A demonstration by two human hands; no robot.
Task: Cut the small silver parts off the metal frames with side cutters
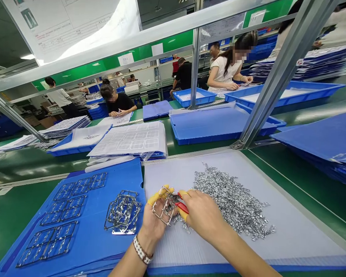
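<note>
My left hand (153,221), with yellow finger covers, is closed around a small shiny metal frame (162,211) with thin crossbars. In my right hand (206,215), also with yellow finger covers, are red-handled pliers (182,208); their jaws are mostly hidden close to the frame. Small silvery pieces show between the two hands, but exactly how they lie is unclear. Just right of my hands spreads a large heap of small silvery metal parts (227,196) on a whitish sheet (279,234). Left of my wrist, a tangled pile of metal frames (123,213) lies on a blue sheet (95,238).
Several frames (50,244) lie in rows at the far left of the blue sheet. Beyond are a wrapped stack of sheets (132,138), a blue tray (207,125) and a slanted metal post (279,77). Blue sheets (323,138) are stacked at right. Other people work across the bench.
</note>
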